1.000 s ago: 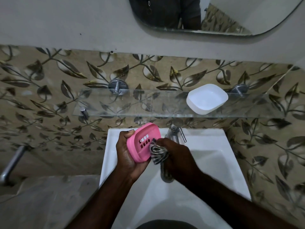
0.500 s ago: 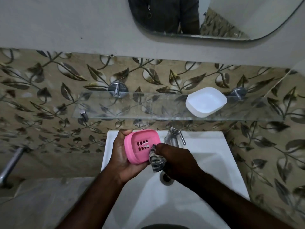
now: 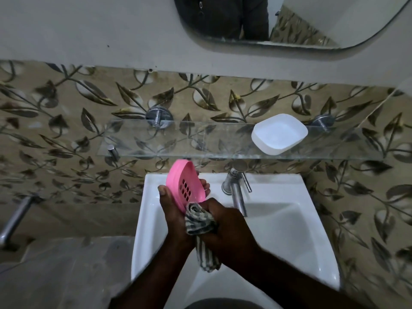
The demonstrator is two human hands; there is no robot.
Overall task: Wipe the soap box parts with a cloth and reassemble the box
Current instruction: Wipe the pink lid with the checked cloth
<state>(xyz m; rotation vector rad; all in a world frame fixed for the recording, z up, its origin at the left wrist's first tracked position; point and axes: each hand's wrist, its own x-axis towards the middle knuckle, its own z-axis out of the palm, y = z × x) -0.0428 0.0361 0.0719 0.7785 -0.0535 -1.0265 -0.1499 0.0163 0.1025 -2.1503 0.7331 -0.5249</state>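
Note:
My left hand holds the pink slotted soap tray tilted on edge over the left of the white sink, with fingertips showing behind the tray's right rim. A striped grey-and-white cloth is bunched in my right hand, and its top presses against the tray's lower edge. The cloth's tail hangs down between my wrists. The white soap box base sits empty on the right part of the glass shelf.
A chrome tap stands at the sink's back edge, just right of my hands. The glass shelf hangs directly above the tray, close to its top. A mirror is on the wall above. A metal pipe juts out at far left.
My left hand turned the pink tray from face-on to more on edge and raised it toward the shelf. My right hand slid the cloth down to the tray's lower edge.

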